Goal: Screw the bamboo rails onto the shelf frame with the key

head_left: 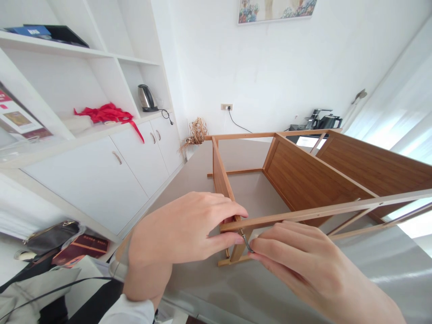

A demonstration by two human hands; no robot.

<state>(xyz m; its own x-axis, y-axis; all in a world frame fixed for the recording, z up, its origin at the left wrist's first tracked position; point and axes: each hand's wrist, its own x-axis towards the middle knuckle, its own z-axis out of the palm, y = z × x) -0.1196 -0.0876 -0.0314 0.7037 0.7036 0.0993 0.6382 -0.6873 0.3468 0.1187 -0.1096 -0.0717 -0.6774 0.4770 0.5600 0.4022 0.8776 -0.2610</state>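
Observation:
A wooden shelf frame (303, 216) lies on its side on a grey table (189, 279). My left hand (189, 227) grips the near end of its front rail, thumb below and fingers above. Pinched in my right hand (303, 256) is a bent metal hex key (247, 243). The key's tip meets a bolt (241, 231) at the underside of that rail, close to my left thumb. Part of the key is hidden by my right fingers. Brown panels (313, 175) are set inside the frame.
White cabinets (91, 180) line the left wall, with a kettle (147, 98) and red ribbon (108, 112) on the shelves. A dried plant (197, 130) stands beyond the frame. More black appliances (329, 121) sit at the back right. Bags (54, 236) lie at lower left.

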